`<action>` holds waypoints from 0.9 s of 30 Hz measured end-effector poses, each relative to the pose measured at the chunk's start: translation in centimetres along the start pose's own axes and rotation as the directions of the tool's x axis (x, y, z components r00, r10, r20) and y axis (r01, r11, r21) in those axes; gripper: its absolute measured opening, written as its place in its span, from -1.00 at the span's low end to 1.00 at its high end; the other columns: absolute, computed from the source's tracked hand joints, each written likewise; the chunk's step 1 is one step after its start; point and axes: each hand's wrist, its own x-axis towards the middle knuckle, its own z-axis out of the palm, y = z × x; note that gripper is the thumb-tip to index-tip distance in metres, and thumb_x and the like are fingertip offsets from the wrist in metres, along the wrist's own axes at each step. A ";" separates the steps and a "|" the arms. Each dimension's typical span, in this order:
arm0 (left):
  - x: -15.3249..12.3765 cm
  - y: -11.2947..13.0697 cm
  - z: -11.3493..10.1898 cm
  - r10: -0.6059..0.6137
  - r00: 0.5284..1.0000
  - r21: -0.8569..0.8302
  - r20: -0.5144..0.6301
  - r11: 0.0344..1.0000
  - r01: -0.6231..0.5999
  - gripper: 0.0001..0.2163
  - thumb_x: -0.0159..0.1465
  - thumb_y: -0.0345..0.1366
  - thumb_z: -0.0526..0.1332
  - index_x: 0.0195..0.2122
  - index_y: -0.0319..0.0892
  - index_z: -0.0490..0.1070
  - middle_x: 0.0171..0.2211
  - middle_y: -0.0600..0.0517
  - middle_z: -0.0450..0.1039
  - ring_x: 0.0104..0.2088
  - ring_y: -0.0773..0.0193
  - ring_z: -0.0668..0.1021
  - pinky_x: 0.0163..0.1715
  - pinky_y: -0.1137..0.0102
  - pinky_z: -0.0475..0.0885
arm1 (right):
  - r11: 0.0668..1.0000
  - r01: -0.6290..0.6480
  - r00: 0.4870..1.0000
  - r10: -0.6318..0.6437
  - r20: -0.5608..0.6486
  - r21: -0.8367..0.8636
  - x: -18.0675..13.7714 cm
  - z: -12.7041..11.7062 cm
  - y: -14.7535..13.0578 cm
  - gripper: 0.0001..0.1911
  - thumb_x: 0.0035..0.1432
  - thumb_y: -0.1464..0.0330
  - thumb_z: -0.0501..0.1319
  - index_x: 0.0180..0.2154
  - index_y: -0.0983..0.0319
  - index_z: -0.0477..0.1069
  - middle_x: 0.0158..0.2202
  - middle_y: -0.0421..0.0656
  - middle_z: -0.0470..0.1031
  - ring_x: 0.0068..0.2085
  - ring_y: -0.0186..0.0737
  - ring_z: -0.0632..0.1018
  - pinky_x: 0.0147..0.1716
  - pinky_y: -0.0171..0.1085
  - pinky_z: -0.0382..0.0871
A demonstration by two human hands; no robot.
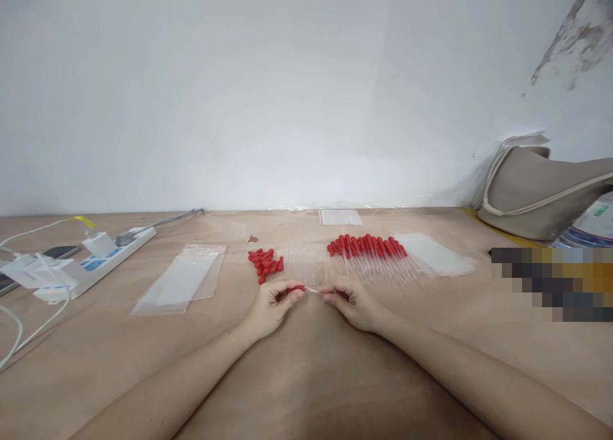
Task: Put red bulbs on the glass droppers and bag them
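Hands (269, 309) and forearms (454, 363) are bare, a small dark mark (229, 333) near the left wrist (246, 330).

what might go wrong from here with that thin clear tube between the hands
The thin clear tube could bend or slip, pinched by the right hand while the left hand holds a red bulb. The right hand might also nudge the red-topped tubes lying just beyond it.

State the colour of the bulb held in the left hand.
Red; the bulb in the left hand shows best in the head view.
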 end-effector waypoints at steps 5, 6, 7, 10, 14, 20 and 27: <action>-0.2 0.5 -0.1 0.076 0.992 0.112 0.099 0.990 -0.087 -0.83 0.17 -0.27 0.13 -0.35 -0.23 0.45 -0.43 -0.02 0.44 -0.43 0.32 0.43 -0.43 0.46 0.31 | 0.978 0.056 0.997 -0.044 0.066 -0.200 0.2 -0.9 0.4 -0.80 0.14 0.35 0.04 -0.30 0.18 0.44 -0.41 -0.18 0.45 -0.38 -0.32 0.41 -0.23 -0.23 0.11; -0.2 0.6 -0.1 0.072 0.991 0.136 0.109 0.987 -0.087 -0.83 0.18 -0.27 0.13 -0.35 -0.23 0.45 -0.44 -0.01 0.44 -0.44 0.33 0.43 -0.44 0.46 0.31 | 0.967 0.073 0.996 -0.057 0.075 -0.245 0.3 -1.0 0.4 -0.79 0.14 0.36 0.04 -0.30 0.18 0.44 -0.42 -0.18 0.45 -0.39 -0.32 0.40 -0.24 -0.23 0.08; -0.2 0.7 -0.1 0.069 0.991 0.159 0.113 0.983 -0.086 -0.84 0.18 -0.27 0.13 -0.36 -0.23 0.45 -0.45 -0.01 0.44 -0.45 0.33 0.42 -0.45 0.46 0.30 | 0.954 0.093 0.994 -0.073 0.082 -0.284 0.3 -1.2 0.3 -0.79 0.15 0.36 0.04 -0.29 0.17 0.44 -0.42 -0.18 0.45 -0.40 -0.33 0.39 -0.26 -0.23 0.06; -0.3 1.0 -0.1 0.070 0.990 0.208 0.119 0.974 -0.094 -0.84 0.18 -0.27 0.12 -0.37 -0.22 0.44 -0.47 0.01 0.42 -0.47 0.35 0.41 -0.47 0.47 0.28 | 0.918 0.138 0.989 -0.110 0.094 -0.371 0.3 -1.4 -0.2 -0.76 0.17 0.36 0.00 -0.29 0.18 0.43 -0.42 -0.18 0.46 -0.44 -0.34 0.36 -0.29 -0.24 0.01; -0.5 1.3 0.0 0.081 0.984 0.236 0.157 0.965 -0.117 -0.83 0.18 -0.26 0.12 -0.39 -0.22 0.43 -0.49 0.02 0.40 -0.47 0.35 0.40 -0.49 0.48 0.28 | 0.891 0.185 0.982 -0.153 0.108 -0.415 0.1 -1.3 -0.6 -0.75 0.18 0.37 -0.04 -0.32 0.20 0.41 -0.45 -0.18 0.45 -0.47 -0.36 0.34 -0.32 -0.25 -0.03; -0.7 1.4 0.1 0.115 0.974 0.243 0.194 0.957 -0.161 -0.83 0.18 -0.26 0.11 -0.37 -0.23 0.43 -0.47 0.00 0.38 -0.47 0.35 0.40 -0.48 0.47 0.29 | 0.875 0.183 0.982 -0.142 0.123 -0.449 -0.1 -0.5 -1.1 -0.74 0.17 0.39 -0.06 -0.41 0.23 0.37 -0.51 -0.19 0.44 -0.50 -0.36 0.33 -0.36 -0.27 -0.05; -0.8 1.2 0.1 0.139 0.967 0.255 0.214 0.947 -0.193 -0.84 0.18 -0.30 0.11 -0.35 -0.24 0.44 -0.47 -0.01 0.38 -0.47 0.35 0.41 -0.47 0.48 0.30 | 0.928 0.047 0.984 0.022 0.178 -0.371 0.4 -0.1 -1.9 -0.75 0.13 0.44 -0.04 -0.49 0.23 0.36 -0.55 -0.25 0.44 -0.53 -0.38 0.36 -0.25 -0.26 0.01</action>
